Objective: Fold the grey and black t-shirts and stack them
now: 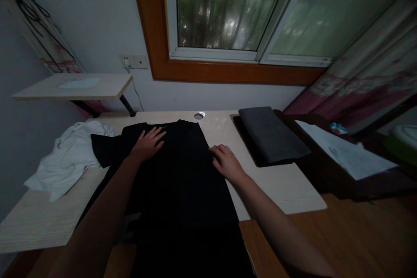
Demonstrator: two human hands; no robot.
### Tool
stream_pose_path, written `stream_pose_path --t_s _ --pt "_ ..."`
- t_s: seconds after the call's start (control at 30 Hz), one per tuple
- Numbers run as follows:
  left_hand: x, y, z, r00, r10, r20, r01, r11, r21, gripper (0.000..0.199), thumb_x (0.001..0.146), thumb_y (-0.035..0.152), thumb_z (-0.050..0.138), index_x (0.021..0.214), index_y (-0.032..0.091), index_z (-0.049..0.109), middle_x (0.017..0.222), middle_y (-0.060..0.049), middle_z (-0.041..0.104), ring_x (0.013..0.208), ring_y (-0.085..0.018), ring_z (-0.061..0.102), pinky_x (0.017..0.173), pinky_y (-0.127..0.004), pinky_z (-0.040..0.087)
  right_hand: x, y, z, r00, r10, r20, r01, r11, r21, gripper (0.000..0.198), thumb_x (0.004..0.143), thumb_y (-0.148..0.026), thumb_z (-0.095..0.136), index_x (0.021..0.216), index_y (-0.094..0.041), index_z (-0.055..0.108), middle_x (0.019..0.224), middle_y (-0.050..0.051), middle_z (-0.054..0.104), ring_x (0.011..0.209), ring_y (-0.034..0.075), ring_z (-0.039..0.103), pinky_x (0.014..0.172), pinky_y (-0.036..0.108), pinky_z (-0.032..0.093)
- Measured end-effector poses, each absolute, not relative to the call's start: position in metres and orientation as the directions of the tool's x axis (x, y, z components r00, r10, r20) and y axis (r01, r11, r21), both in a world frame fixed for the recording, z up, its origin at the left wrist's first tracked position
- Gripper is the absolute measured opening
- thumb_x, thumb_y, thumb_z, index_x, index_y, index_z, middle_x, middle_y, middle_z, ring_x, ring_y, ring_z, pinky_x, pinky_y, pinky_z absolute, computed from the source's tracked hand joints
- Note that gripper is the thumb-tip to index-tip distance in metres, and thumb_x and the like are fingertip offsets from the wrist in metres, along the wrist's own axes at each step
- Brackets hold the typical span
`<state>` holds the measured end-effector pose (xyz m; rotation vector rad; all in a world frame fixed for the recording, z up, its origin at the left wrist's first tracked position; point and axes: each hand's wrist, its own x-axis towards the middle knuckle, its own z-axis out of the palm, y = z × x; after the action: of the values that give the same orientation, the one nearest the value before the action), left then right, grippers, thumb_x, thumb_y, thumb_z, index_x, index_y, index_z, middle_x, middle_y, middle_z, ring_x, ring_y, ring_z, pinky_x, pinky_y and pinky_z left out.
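A black T-shirt (182,178) lies spread on the pale wooden table (280,189), its collar toward the window and one short sleeve stretched out to the left. On its upper part, just below the collar, my left hand (148,142) rests flat with the fingers apart. At the shirt's right edge, my right hand (228,163) has its thumb and fingertips pinched on the fabric. The lower end of the shirt runs toward me into dark shadow, so its hem cannot be made out.
Left of the shirt is a crumpled white cloth (74,152). A raised shelf (107,87) stands at the back left. Dark grey folded items (272,134) lie on the right, and papers (345,152) rest on a dark surface beyond. A round hole (198,116) pierces the tabletop.
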<state>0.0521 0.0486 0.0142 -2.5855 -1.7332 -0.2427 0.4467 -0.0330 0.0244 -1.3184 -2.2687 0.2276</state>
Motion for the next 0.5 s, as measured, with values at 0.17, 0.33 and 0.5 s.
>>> stream_pose_path --t_s 0.17,0.33,0.5 --pt "0.05 0.048 0.01 0.381 0.892 0.242 0.91 -0.409 0.074 0.049 0.103 0.035 0.04 0.148 0.028 0.056 0.16 -0.003 0.049 0.152 -0.025 0.04 0.127 -0.052 0.029 0.452 -0.035 0.025 -0.532 0.773 0.346 0.683 0.633 -0.365 0.046 0.088 -0.007 0.06 0.128 -0.027 0.072 0.108 0.009 0.062 0.101 0.026 0.054 0.092 0.044 0.052" --pt "0.052 0.042 0.009 0.396 0.885 0.245 0.906 -0.419 0.052 0.049 0.102 0.029 0.037 0.146 0.024 0.059 0.156 -0.003 0.055 0.152 -0.025 0.04 0.126 -0.046 0.032 0.46 -0.037 0.031 -0.563 0.742 0.365 0.632 0.671 -0.388 0.044 0.086 -0.006 0.06 0.121 -0.026 0.075 0.101 0.008 0.062 0.098 0.026 0.053 0.088 0.044 0.052" --pt "0.063 0.028 0.011 0.349 0.917 0.193 0.932 -0.361 0.03 0.053 0.105 0.036 0.032 0.154 0.023 0.048 0.165 -0.004 0.041 0.156 -0.029 0.032 0.126 -0.056 0.027 0.453 -0.034 0.041 -0.485 0.781 0.393 0.651 0.622 -0.434 0.044 0.089 -0.008 0.054 0.125 -0.026 0.073 0.114 0.01 0.064 0.11 0.027 0.056 0.097 0.048 0.052"
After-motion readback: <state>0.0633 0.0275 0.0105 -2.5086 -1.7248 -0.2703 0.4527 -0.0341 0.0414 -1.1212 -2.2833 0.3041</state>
